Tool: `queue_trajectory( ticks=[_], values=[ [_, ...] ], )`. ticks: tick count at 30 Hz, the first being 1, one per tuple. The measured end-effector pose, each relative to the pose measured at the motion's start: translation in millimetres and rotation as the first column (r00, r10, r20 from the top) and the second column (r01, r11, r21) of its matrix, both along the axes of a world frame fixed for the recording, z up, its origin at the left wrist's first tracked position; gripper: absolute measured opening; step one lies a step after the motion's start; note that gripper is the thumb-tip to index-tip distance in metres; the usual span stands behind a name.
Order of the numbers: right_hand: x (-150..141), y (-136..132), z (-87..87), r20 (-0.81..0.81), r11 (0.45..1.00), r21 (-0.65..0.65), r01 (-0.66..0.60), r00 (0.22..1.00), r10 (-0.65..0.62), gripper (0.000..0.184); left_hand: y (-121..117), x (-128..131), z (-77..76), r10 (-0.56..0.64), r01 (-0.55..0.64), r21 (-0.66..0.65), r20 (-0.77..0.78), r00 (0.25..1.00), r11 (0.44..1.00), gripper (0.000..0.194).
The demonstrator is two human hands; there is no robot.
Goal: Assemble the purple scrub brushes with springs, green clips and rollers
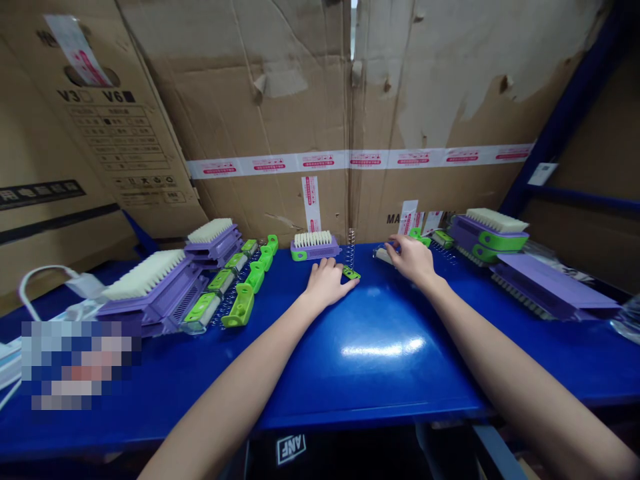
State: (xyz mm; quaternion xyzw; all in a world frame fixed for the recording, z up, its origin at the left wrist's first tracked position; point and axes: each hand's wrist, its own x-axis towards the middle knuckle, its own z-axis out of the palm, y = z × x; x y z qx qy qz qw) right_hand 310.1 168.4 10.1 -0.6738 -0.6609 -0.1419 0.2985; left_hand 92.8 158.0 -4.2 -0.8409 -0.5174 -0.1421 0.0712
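Note:
My left hand (326, 285) lies on the blue table, fingers stretched out and thumb spread to the right. Its thumb is beside a small green piece with a hole (351, 273). A purple brush with cream bristles (316, 248) lies just beyond its fingertips, and a thin metal spring (351, 248) stands behind the green piece. Farther right, my right hand (414, 259) has its thumb and fingers curled at a clear-and-white piece (383, 255), which is partly covered by the hand. A bright green bracket (417, 235) shows just behind that hand.
On the left are stacked purple brushes (150, 287), a row of green-topped clear blocks (220, 283), springs and green brackets (256, 275). More purple brushes (493, 233) and a purple shell (555, 283) lie right. Cardboard (280, 100) walls the back; a white cable (37, 277) lies left.

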Motion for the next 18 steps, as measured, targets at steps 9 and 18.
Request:
queue_trajectory(
  ticks=[9, 18],
  values=[
    [1.9, 2.4, -1.8, 0.006, 1.0, -0.015, -0.017, 1.0, 0.017, 0.035, 0.0, -0.4, 0.7, -0.001, 0.001, -0.005, 0.01, 1.0, 1.0, 0.055],
    [1.5, 1.9, -2.5, 0.013, 0.999, -0.028, -0.025, 1.0, 0.026, 0.035, 0.3, -0.1, 0.0, 0.0, 0.0, 0.002, 0.027, 1.0, 1.0, 0.057]
  ],
)
